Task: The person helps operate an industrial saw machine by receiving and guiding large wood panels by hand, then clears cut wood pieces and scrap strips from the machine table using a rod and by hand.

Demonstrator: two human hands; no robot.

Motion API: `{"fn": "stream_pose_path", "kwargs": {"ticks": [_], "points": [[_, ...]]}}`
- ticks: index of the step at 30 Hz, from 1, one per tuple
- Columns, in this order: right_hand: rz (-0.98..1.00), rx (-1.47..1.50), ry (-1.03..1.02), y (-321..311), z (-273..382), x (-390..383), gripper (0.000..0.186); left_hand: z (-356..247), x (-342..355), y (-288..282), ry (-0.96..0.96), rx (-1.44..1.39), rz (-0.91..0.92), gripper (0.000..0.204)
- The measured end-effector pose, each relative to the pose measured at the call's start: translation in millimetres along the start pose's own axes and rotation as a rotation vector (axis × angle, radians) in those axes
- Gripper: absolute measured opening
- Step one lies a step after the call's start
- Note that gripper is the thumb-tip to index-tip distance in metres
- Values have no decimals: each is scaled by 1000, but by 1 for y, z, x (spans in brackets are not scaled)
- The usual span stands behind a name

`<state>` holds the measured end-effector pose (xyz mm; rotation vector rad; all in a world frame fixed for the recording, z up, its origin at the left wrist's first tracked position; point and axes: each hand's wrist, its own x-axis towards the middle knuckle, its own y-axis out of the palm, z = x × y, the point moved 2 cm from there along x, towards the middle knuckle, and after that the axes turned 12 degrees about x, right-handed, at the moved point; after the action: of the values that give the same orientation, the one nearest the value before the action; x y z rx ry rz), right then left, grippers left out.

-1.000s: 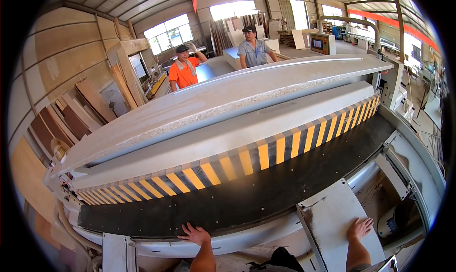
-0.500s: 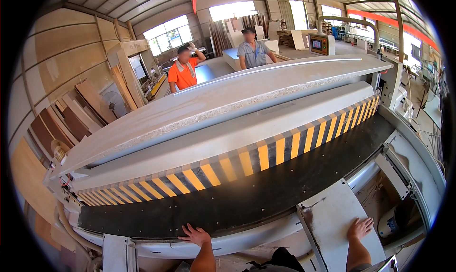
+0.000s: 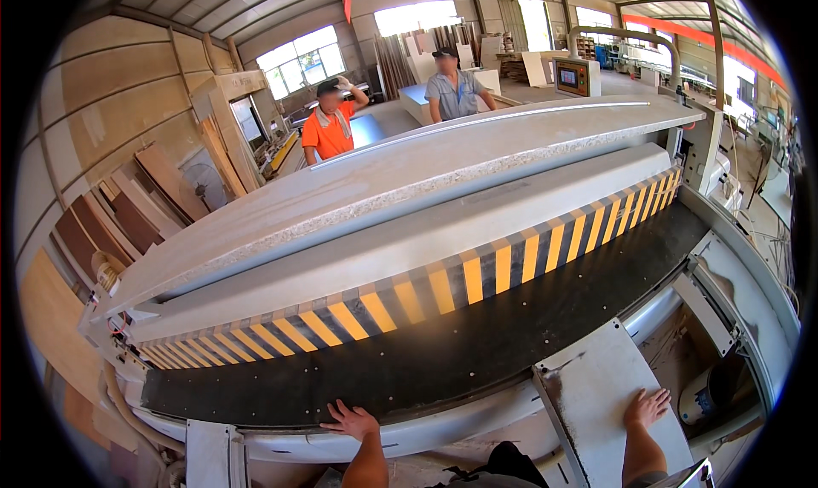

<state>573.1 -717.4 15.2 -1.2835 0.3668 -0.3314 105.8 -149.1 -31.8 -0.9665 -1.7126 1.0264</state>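
Black conveyor belt (image 3: 443, 352) of the wide sanding machine: long axis runs crosswise, directly ahead of both hands. Left hand (image 3: 351, 421), fingers spread, rests flat on its near edge; right hand (image 3: 645, 408), also spread, lies on the grey side plate (image 3: 596, 386), clear of the belt.

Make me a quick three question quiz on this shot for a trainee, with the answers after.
1. True or false: the left hand rests flat on the grey plate.
2. Which colours mark the striped guard? A red and white, B yellow and black, C blue and grey.
3. Fill in: the right hand lies open on the ___.

Key: 1 false, it rests at the near edge of the black belt. 2 B. 3 grey plate.
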Motion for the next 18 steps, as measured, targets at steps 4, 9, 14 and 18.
{"fn": "stream_pose_path", "kwargs": {"ticks": [4,9,14,18], "points": [[-1,-22,17,2,-1,1,77,0,0,0,-1,-1,0,56],[-12,-7,-1,3,-1,2,77,0,-1,0,11,15,-13,55],[-16,-1,3,-3,2,-3,77,0,0,-1,-37,57,25,54],[-12,3,1,-6,4,-6,74,-1,0,-5,-11,27,21,55]]}}
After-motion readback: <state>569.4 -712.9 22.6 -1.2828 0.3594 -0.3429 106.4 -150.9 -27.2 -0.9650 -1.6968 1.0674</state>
